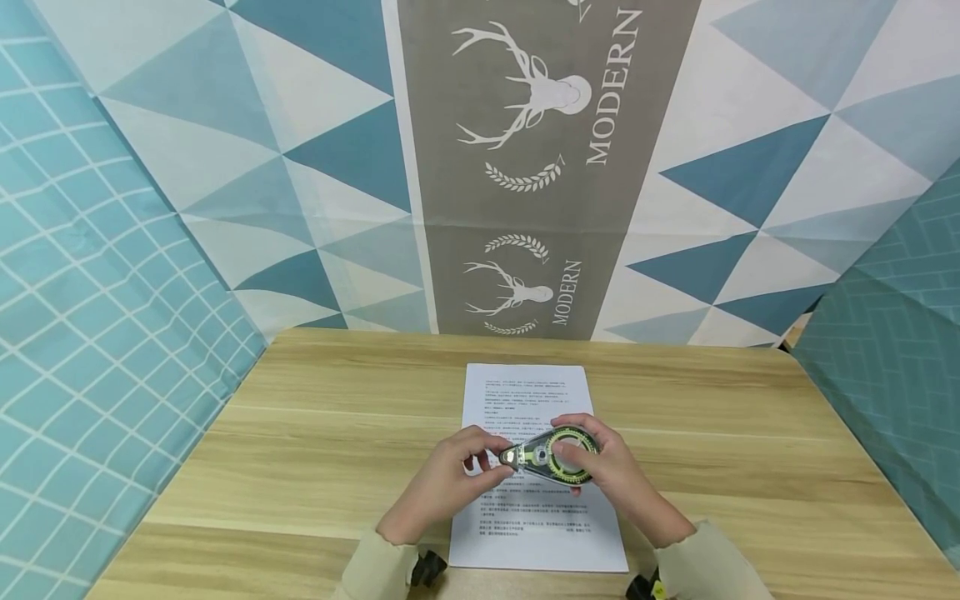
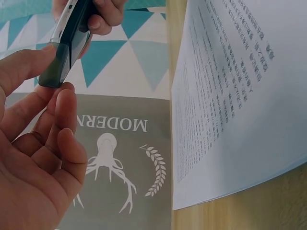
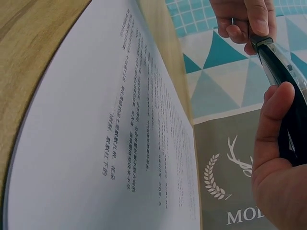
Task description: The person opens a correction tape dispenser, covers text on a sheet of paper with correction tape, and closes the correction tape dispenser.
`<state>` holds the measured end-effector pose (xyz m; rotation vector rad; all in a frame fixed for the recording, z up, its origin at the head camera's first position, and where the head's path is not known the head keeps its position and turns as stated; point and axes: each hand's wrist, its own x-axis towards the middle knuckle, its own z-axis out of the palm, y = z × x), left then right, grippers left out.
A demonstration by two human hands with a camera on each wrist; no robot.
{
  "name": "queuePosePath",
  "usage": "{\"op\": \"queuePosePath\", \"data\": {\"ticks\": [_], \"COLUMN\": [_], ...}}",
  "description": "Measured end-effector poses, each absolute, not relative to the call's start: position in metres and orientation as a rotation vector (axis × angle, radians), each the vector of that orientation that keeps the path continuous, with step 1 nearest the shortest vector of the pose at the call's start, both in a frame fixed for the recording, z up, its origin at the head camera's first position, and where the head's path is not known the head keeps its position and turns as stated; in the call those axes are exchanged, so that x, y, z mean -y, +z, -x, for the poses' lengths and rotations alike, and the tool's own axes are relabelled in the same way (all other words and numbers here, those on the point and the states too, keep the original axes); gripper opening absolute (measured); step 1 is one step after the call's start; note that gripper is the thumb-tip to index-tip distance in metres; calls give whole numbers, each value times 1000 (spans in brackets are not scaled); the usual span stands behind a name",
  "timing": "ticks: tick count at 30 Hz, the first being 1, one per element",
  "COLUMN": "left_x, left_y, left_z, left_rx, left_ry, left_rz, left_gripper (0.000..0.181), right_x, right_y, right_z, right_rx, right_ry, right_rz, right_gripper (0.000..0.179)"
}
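A correction tape dispenser (image 1: 542,455), clear-cased with a green-and-black wheel, is held between both hands above the printed paper (image 1: 536,533). My right hand (image 1: 611,467) grips its wide end, thumb over the wheel. At the narrow end, my left hand (image 1: 459,468) pinches the dark cap with thumb and fingertips. In the left wrist view the capped tip (image 2: 53,72) sits between thumb and forefinger, the other fingers loosely curled. The right wrist view shows the dispenser's dark edge (image 3: 283,72) side-on, with right-hand fingers around it.
The paper lies on a wood-grain table (image 1: 315,442), its printed side up. Behind the table hangs a patterned cloth (image 1: 517,208) with deer heads and triangles. Blue tiled-pattern cloth (image 1: 90,275) covers the left side. Black wrist straps (image 1: 429,568) show at the sleeves.
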<state>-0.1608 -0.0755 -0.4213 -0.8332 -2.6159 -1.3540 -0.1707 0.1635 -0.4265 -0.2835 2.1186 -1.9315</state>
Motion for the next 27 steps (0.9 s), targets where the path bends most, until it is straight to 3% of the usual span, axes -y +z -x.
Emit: {"op": "queuePosePath", "data": {"ticks": [27], "left_x": [82], "left_y": [-424], "left_z": [159], "left_rx": [2645], "left_ry": [-1384], "left_rz": [867], "left_gripper": [22], "right_x": [-171], "right_y": [-425], "right_z": [172], "right_rx": [-2034], "right_ry": [-1809], "right_rz": [319], "right_gripper": [49]}}
